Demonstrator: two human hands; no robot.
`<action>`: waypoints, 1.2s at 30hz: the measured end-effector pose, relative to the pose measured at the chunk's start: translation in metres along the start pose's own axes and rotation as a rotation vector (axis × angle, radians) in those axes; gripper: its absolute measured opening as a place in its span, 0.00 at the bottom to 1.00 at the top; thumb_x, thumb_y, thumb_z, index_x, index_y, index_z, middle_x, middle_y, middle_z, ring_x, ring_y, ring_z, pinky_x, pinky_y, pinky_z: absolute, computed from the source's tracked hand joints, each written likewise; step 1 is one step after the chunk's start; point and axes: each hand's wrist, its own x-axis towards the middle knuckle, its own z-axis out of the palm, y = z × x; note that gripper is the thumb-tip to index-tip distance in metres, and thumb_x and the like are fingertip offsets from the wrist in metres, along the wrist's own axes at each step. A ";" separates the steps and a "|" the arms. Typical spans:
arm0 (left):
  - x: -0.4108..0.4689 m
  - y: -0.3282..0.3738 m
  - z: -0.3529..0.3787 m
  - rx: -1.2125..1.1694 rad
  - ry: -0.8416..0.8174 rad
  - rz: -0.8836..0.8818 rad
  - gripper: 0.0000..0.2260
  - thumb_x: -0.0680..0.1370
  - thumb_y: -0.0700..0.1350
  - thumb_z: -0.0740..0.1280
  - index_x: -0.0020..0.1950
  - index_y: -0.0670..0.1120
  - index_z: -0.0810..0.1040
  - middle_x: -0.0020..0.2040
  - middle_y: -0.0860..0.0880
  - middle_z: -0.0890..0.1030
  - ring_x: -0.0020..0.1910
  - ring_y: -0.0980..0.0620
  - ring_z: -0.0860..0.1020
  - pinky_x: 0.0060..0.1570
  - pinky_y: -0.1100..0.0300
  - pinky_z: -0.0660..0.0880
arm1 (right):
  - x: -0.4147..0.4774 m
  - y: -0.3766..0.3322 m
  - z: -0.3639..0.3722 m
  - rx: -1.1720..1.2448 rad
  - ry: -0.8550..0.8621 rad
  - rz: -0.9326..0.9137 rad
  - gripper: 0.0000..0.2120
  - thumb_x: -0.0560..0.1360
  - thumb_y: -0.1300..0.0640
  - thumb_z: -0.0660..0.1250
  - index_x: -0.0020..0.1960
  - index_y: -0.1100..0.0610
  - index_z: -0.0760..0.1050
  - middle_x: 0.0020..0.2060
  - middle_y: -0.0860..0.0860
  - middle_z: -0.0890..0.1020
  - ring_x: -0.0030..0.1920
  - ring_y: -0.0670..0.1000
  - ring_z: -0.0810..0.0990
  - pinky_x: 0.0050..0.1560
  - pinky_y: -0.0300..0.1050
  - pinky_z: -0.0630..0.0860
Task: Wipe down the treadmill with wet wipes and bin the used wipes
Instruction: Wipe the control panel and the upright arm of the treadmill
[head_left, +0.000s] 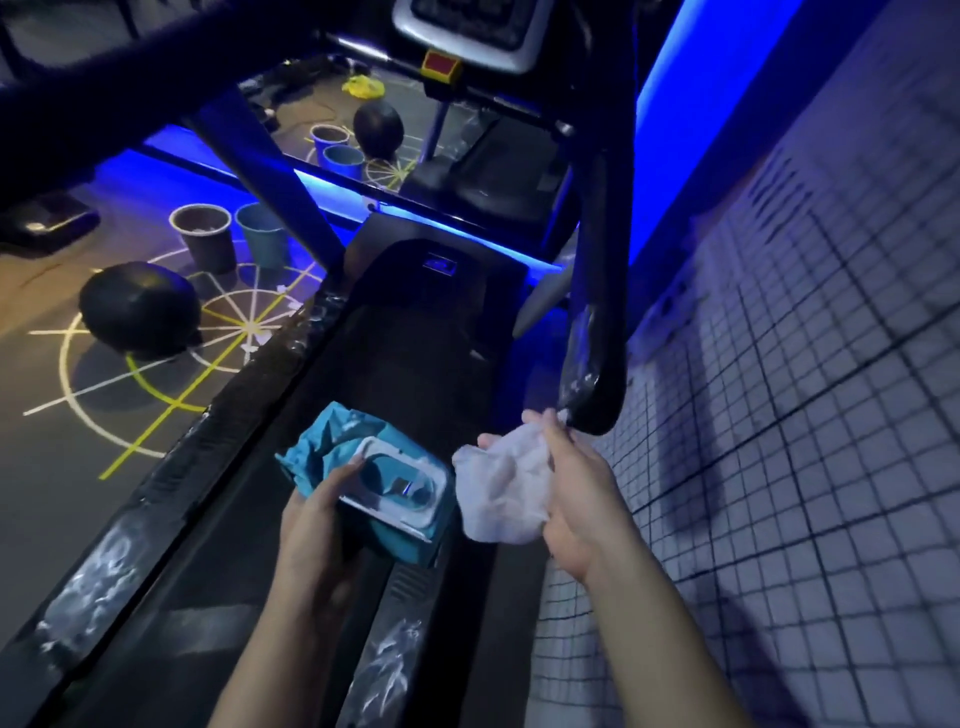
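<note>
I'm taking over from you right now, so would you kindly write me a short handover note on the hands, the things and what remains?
Left hand: grips the pack above the belt.
Right hand: holds a crumpled wipe just under the end of the right handrail.
Grey bin and blue bin: on the floor, left of the treadmill.
Done: a wipe is out; how much has been wiped cannot be told.
Left: wipe the handrail and the rest, then bin the wipe.

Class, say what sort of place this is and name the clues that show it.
Probably a gym or fitness studio: a treadmill, a black exercise ball and painted floor markings of the kind used for drills.
</note>
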 end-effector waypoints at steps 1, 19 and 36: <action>-0.003 0.006 -0.009 -0.003 -0.005 -0.016 0.20 0.77 0.41 0.74 0.68 0.37 0.81 0.63 0.35 0.84 0.59 0.34 0.83 0.59 0.40 0.82 | -0.007 0.005 0.007 0.014 -0.001 0.041 0.18 0.82 0.48 0.64 0.63 0.60 0.78 0.52 0.61 0.86 0.55 0.59 0.85 0.63 0.56 0.78; -0.024 0.063 0.015 -0.053 -0.207 -0.212 0.14 0.80 0.37 0.71 0.66 0.40 0.81 0.56 0.35 0.86 0.46 0.39 0.88 0.38 0.47 0.84 | -0.044 -0.023 0.021 -0.511 0.165 -0.363 0.11 0.82 0.57 0.65 0.54 0.49 0.86 0.52 0.48 0.87 0.54 0.52 0.85 0.58 0.62 0.80; 0.069 0.021 0.114 -0.143 -0.120 -0.142 0.15 0.80 0.38 0.71 0.67 0.43 0.81 0.53 0.40 0.88 0.45 0.43 0.88 0.40 0.47 0.85 | 0.173 -0.185 -0.035 -1.274 0.102 -0.778 0.15 0.77 0.59 0.71 0.63 0.51 0.82 0.55 0.49 0.84 0.55 0.46 0.81 0.54 0.26 0.71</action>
